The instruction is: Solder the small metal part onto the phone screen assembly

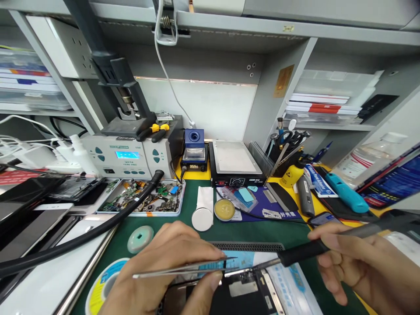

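A pair of metal tweezers (177,270) lies between the thumb and fingers of my left hand (160,253), its two tips a little apart. My right hand (357,262) grips a black-handled soldering iron (303,253) like a pen. The iron's metal tip points left and reaches the upper edge of an opened device with a black inner panel (229,299), probably a phone or tablet. The tweezers' tips are just left of the iron's tip. Whether the iron touches a part there cannot be made out. My left thumb rests at the device's edge and covers some of it.
Behind the hands are a round tin of amber paste (224,210), a hot plate (234,157), a soldering station (195,153) and a tray of circuit boards (180,205). A black hose (82,232) crosses the left side. A solder spool (93,288) sits beside my left hand.
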A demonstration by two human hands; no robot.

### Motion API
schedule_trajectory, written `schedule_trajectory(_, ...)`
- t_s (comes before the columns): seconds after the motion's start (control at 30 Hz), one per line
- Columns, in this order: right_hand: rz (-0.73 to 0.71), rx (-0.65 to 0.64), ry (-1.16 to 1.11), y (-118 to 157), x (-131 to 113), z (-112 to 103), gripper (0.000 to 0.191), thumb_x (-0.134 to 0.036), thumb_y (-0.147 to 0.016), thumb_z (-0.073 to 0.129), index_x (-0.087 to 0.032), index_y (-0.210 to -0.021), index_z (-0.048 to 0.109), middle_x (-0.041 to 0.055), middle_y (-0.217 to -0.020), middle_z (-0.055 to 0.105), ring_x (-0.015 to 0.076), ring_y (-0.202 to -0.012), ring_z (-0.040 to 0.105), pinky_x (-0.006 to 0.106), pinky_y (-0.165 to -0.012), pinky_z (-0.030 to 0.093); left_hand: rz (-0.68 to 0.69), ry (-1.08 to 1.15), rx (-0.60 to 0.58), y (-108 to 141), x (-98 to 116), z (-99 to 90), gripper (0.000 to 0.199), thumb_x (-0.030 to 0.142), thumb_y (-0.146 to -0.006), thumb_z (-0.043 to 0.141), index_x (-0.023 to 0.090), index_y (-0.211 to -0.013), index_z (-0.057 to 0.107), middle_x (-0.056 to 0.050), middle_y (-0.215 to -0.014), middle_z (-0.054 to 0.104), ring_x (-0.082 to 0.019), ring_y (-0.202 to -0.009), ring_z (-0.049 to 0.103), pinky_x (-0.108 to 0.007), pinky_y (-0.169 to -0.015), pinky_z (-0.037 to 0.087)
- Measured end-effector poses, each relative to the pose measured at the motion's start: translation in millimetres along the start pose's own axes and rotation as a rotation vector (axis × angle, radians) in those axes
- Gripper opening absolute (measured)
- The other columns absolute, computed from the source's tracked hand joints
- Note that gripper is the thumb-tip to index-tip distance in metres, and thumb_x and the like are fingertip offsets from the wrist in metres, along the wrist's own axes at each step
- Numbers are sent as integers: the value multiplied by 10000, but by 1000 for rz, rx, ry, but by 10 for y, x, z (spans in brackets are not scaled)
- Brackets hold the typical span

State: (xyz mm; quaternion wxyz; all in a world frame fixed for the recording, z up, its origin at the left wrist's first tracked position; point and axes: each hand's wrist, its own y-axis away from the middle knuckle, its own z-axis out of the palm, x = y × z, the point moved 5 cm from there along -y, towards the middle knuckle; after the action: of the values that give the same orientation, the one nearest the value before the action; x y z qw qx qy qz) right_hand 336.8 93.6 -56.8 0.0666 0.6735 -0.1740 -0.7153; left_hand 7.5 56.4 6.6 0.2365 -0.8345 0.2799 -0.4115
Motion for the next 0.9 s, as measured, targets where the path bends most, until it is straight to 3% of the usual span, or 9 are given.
schedule_trajectory(0.17, 4, 4, 2, 21, -41, 81, 310, -469, -694, 878, -210, -834, 780, 22, -562, 671, 215, -409, 618, 307, -336, 531, -136, 40, 72, -12, 7, 6, 295, 122, -876, 645, 336, -1080, 652, 78, -890, 721, -106, -864, 695, -193, -760, 574)
schedule_trajectory(0.33, 15, -20, -2, 42, -72, 113, 342, -498, -706, 873, -196, -837, 780, 31, -572, 680, 214, -445, 618, 308, -354, 541, -198, 55, 32, -2, 30, 26, 315, 143, -867, 655, 395, -1055, 672, 126, -943, 750, -91, -913, 720, -162, -787, 547)
schedule_trajectory(0.47, 61, -54, -36, 75, -137, 217, 404, -511, -611, 934, -187, -802, 787, 35, -560, 685, 212, -462, 628, 302, -374, 552, -275, 92, 72, -8, 18, -22, 249, 181, -870, 656, 397, -984, 705, 125, -911, 757, -102, -896, 734, -155, -737, 544)
schedule_trajectory(0.6, 91, -71, -57, 124, -225, 338, 495, -546, -491, 978, -169, -752, 792, 44, -546, 690, 193, -460, 621, 274, -375, 537, -363, 193, 7, -33, -7, -8, 128, 263, -905, 642, 339, -898, 745, 72, -885, 762, -112, -790, 735, -172, -704, 549)
schedule_trajectory(0.7, 90, -76, -68, 158, -261, 375, 534, -569, -455, 981, -165, -751, 796, 43, -546, 694, 188, -473, 625, 262, -382, 538, -501, 260, -42, -20, -46, 11, 146, 395, -930, 624, 329, -911, 752, 37, -880, 747, -131, -732, 712, -196, -611, 525)
schedule_trajectory(0.77, 77, -93, -81, 174, -271, 381, 516, -551, -469, 980, -165, -755, 792, 38, -543, 694, 182, -472, 625, 252, -384, 538, -570, 297, -60, -4, -57, 16, 185, 461, -917, 633, 319, -915, 752, 14, -887, 735, -162, -773, 708, -215, -602, 520)
schedule_trajectory(0.9, 54, -134, -88, 184, -265, 367, 367, -467, -624, 925, -167, -773, 776, 35, -568, 711, 172, -473, 633, 242, -391, 539, -592, 349, -51, 16, -57, -1, 217, 496, -902, 647, 307, -900, 753, -3, -911, 725, -200, -889, 701, -262, -759, 536)
